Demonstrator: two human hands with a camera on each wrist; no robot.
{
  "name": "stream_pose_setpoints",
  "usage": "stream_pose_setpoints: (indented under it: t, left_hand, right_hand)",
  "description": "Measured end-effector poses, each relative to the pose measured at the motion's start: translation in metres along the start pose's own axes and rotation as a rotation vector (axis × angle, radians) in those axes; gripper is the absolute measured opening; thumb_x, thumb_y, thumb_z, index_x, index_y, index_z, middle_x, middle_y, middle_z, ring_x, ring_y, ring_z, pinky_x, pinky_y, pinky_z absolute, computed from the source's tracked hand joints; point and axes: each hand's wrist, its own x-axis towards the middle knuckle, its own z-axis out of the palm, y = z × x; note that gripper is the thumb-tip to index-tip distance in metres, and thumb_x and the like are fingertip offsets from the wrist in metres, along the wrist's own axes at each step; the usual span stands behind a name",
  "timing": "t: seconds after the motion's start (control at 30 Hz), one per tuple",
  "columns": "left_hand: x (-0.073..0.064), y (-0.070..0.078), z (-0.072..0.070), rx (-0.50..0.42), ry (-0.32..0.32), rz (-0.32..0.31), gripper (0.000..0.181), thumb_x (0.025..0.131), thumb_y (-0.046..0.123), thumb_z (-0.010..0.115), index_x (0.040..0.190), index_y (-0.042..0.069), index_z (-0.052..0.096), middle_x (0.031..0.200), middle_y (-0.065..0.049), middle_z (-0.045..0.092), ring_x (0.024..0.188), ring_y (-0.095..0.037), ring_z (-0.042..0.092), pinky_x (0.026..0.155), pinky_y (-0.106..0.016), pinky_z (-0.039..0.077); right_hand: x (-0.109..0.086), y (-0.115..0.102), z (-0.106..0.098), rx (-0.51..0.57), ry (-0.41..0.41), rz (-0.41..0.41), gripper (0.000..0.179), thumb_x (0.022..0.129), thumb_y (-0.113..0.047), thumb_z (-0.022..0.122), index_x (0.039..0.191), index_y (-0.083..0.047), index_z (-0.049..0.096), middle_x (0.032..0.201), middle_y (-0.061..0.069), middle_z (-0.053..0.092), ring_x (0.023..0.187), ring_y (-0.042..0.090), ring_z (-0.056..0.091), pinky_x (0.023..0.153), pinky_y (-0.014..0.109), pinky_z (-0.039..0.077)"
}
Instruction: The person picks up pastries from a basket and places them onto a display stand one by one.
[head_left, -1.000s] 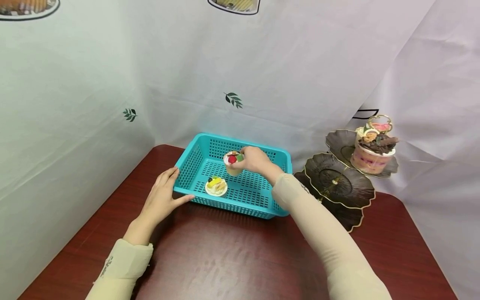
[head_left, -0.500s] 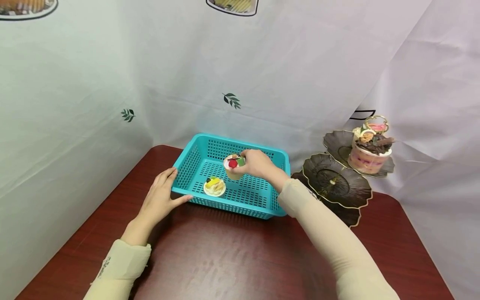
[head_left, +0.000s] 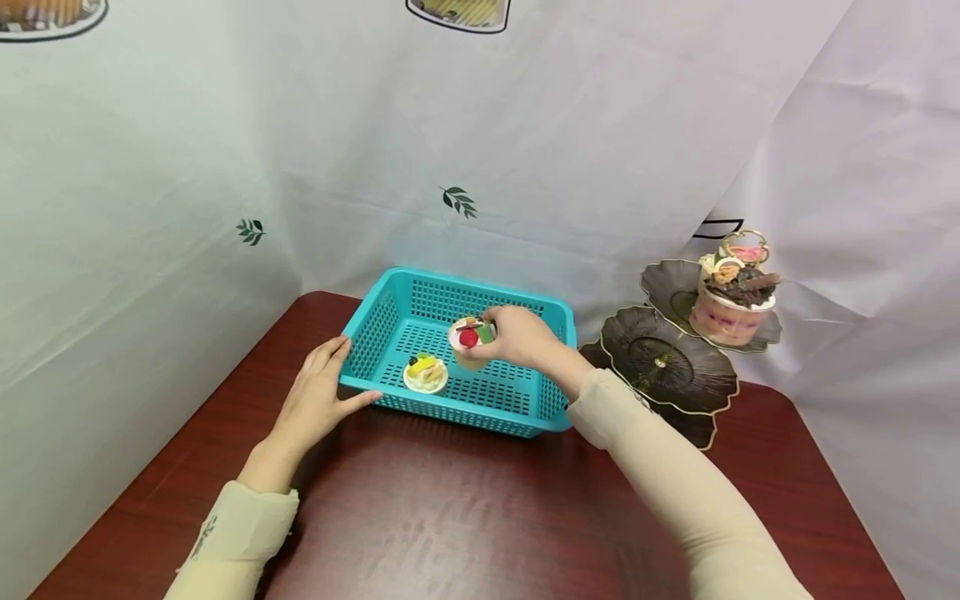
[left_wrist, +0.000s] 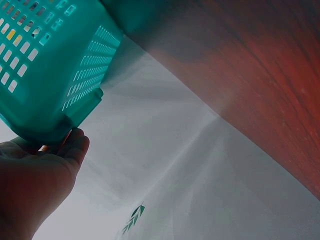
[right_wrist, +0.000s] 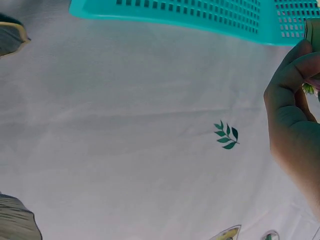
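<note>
My left hand (head_left: 311, 400) holds the near left corner of a turquoise plastic basket (head_left: 457, 411), fingers at the left rim and thumb along the front. In the left wrist view, the fingertips (left_wrist: 80, 137) meet the basket's corner. Inside the basket, my right hand (head_left: 521, 337) grips a small dessert cup (head_left: 472, 360), thumb and fingers on its right side. White cream, a red berry and a green piece top this cup. Left of it sits a second cream dessert (head_left: 426, 375) with yellow fruit and a dark berry. The right wrist view shows the held cup only partly, at its edge.
Right of the basket stands a tiered stand of dark, gold-edged plates (head_left: 670, 361). Its top plate bears a large dessert cup (head_left: 733, 312) with chocolate and a gold ring topper. The dark red table (head_left: 450, 508) meets white cloth (head_left: 555, 167) behind and at the sides.
The right hand and its dessert cup have moved slightly right and toward me within the basket, the cup's top turning more to view. The left hand has stayed on the basket corner.
</note>
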Motion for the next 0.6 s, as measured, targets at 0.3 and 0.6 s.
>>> stream_pose_setpoints:
  t: [0.3, 0.6]
  left_hand:
    - [0.0, 0.0, 0.0, -0.001, 0.006, 0.003, 0.096, 0.077, 0.045, 0.078, 0.143, -0.01, 0.036, 0.149, -0.024, 0.034, 0.136, -0.042, 0.03, 0.107, -0.062, 0.034]
    - [0.0, -0.001, 0.001, -0.004, 0.005, 0.007, 0.096, 0.077, 0.043, 0.078, 0.143, -0.01, 0.035, 0.148, -0.025, 0.034, 0.135, -0.043, 0.03, 0.105, -0.063, 0.036]
  right_hand:
    - [-0.013, 0.006, -0.002, 0.037, 0.04, -0.002, 0.058, 0.083, -0.042, 0.071, 0.128, -0.007, 0.06, 0.102, 0.006, 0.068, 0.082, 0.016, 0.058, 0.066, 0.027, 0.049]
    - [-0.027, 0.014, -0.007, 0.026, 0.063, -0.01, 0.062, 0.082, -0.041, 0.072, 0.13, -0.004, 0.058, 0.107, 0.007, 0.067, 0.084, 0.016, 0.058, 0.068, 0.027, 0.05]
